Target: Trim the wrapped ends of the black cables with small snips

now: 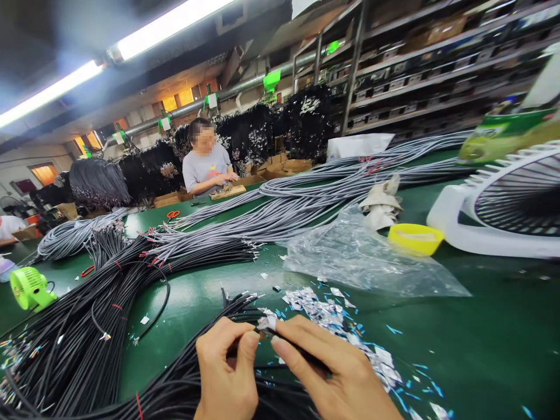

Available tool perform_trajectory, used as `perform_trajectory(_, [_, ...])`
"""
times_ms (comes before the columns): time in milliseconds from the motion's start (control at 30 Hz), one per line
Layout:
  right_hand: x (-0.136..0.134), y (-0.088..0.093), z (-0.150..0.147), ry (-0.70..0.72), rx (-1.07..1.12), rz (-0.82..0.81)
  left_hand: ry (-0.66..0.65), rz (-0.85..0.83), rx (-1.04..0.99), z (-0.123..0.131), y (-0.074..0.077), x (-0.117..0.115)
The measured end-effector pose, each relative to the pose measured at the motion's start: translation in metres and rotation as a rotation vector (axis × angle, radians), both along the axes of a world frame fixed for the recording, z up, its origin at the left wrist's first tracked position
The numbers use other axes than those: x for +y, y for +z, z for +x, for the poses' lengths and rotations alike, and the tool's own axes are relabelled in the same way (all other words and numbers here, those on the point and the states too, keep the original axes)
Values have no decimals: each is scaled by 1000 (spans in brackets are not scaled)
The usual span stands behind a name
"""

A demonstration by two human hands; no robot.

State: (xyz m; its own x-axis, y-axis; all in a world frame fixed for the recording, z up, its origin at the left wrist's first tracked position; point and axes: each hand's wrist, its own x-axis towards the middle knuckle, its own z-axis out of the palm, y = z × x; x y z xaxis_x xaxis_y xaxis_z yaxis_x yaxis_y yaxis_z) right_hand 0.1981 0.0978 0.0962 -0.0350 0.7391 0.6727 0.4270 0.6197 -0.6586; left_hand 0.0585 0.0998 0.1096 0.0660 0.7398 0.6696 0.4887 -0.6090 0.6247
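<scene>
My left hand (227,370) is closed, thumb and index finger pinching the end of a black cable. A crumpled bit of silver foil (266,321) sticks up at that spot, between the fingertips of both hands. My right hand (335,373) is closed too, thumb and fingers meeting at the foil. A dark, slim length runs back under its fingers and looks like the same cable; its far part is hidden by the hand. Below and behind my hands lies a bundle of black cables (175,379), and just beyond are loose foil scraps (315,306) with blue bits.
On the green table (494,332) lie long grey cables (280,216), a clear plastic bag (350,251), a yellow dish (415,239) and orange-handled scissors (174,214). A white fan (455,221) stands right, a green fan (30,289) left. A co-worker (207,160) sits across the table.
</scene>
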Motion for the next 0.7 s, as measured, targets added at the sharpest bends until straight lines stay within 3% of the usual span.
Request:
perform_trajectory(167, [2,-6,0,-70,-19,52,13,209,121,-3,-4,3])
perform_trajectory(267, [3,-8,1,-93,-44,123,52,244,134,-5,-8,3])
perform_trajectory(400, [0,-2,4,-52,-62,99,25,103,27,-6,-8,2])
perform_trajectory(567, [3,5,11,5,24,31,-297,-337,-191,-7,2,3])
perform_trajectory(633, [5,6,14,-19,93,11,-278,-326,-220,-6,4,3])
perform_trajectory(700, [4,7,13,1,143,-30,-192,-197,-181,-4,5,3])
